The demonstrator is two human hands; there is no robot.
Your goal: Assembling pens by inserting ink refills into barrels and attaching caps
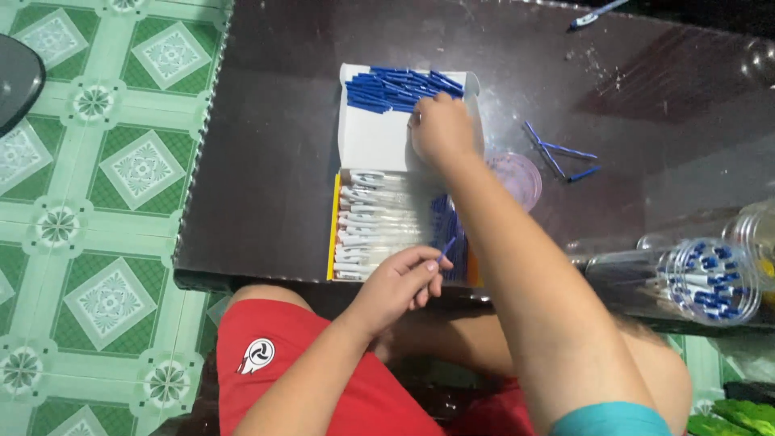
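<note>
While seated at a dark glossy desk [266,161], a person pinches a small blue pen part [447,246] in the left hand [400,282], over a flat box of white pen barrels [375,226]. Farther away, the right hand [440,129] closes its fingers on blue pen refills [395,87] heaped in the white box lid [367,137].

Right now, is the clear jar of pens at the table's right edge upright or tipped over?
Tipped over. The clear jar lies on its side on the dark table, its round mouth facing the camera with blue pen ends showing inside.

One open box [379,145], three loose refills [561,157] on the bench [266,161], one clear jar [694,282], one lone pen [593,14].
</note>
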